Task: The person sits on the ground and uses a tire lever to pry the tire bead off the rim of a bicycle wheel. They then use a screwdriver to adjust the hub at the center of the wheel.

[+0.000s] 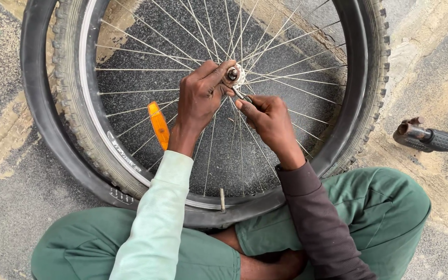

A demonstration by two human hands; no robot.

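Note:
A bicycle wheel [92, 124] with a knobby tyre and thin spokes lies flat on the ground before my crossed legs. My left hand [199, 96] grips the hub [233, 74] at the wheel's centre. Right beside it, my right hand [268, 118] pinches a small dark metal tool [241, 96] whose tip points at the hub. An orange reflector [158, 124] is clipped to the spokes left of my left wrist. A black inner tube [37, 103] hangs out around the tyre's left and lower side, its valve [222, 199] standing up near my knees.
A handlebar grip [431, 139], dark with a rusty metal end, lies on the ground at the right edge. The ground is rough asphalt with sandy patches. My green trouser legs fill the bottom of the view.

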